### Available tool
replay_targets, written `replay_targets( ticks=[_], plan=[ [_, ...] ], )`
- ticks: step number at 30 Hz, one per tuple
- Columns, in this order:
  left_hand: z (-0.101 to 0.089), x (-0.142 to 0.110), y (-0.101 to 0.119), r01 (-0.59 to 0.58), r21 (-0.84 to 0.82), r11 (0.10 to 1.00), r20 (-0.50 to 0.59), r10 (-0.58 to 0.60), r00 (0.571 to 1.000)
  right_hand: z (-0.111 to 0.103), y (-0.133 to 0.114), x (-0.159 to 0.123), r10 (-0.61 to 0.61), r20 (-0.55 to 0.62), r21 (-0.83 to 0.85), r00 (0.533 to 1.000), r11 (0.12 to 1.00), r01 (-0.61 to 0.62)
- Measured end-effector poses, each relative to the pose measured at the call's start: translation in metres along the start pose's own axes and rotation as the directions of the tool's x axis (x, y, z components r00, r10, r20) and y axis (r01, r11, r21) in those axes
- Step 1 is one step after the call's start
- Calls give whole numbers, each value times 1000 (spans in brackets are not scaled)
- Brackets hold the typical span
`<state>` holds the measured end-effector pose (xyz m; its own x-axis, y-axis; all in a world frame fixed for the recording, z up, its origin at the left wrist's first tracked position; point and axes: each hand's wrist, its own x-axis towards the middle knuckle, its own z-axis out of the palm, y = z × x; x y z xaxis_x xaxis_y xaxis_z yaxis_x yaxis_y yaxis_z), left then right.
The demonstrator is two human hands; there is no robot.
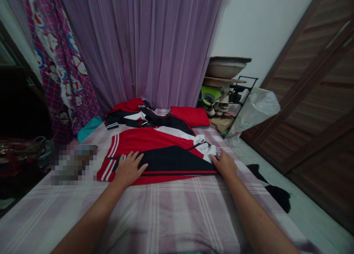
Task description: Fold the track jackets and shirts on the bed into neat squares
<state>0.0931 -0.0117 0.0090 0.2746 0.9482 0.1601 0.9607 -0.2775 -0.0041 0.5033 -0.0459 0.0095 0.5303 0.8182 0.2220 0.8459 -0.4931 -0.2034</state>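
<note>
A red, navy and white track jacket (163, 162) lies on the bed with its striped hem to the left and white collar to the right. One navy sleeve is folded lengthwise across its front. My left hand (129, 170) rests flat near the sleeve's cuff, fingers spread. At the shoulder end, beside the collar, my right hand (226, 164) touches the fabric with thumb and forefinger apart; its other fingers are partly hidden. Behind, a second red and navy jacket (132, 115) lies loosely bunched.
A folded red garment (190, 115) sits at the bed's far edge. Plaid sheet (177, 209) covers the bed. Purple curtains (155, 44) hang behind. To the right stand a shoe rack (243, 99), a white plastic bag (257, 110) and a wooden wardrobe (312, 117). Dark cloth (276, 195) lies on the floor.
</note>
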Motion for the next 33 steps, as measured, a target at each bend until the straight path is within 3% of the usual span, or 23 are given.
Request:
replay_targets(
  ticks=[3,8,11,15,19,23,28,30,33],
  plan=[
    [-5,1,-1,13,0,1000,44,-13,999,-11,-4,3,-34,158,-33,987,999,39],
    [-12,-8,2,16,-42,999,136,-10,991,-23,12,-6,-50,162,-104,985,992,68],
    [-16,-15,10,-14,-51,999,148,21,989,-32,25,-15,-32,235,-168,972,983,73],
    [-29,-9,12,-2,-93,996,191,19,981,-55,16,-12,-39,290,-229,956,967,109],
    [-45,22,-9,39,-180,983,253,8,968,-80,-24,12,-121,152,-192,981,970,149],
    [-55,65,-45,126,-51,991,206,-113,972,-82,-88,50,-254,117,-104,960,958,266],
    [-50,116,-94,165,27,986,127,-167,978,-59,-176,108,-425,82,-7,901,904,427],
    [-41,134,-112,175,17,984,112,-175,978,-44,-201,131,-403,89,14,911,915,403],
    [-24,156,-134,218,6,976,154,-216,964,-19,-221,159,-311,198,-40,930,945,325]
  ],
)
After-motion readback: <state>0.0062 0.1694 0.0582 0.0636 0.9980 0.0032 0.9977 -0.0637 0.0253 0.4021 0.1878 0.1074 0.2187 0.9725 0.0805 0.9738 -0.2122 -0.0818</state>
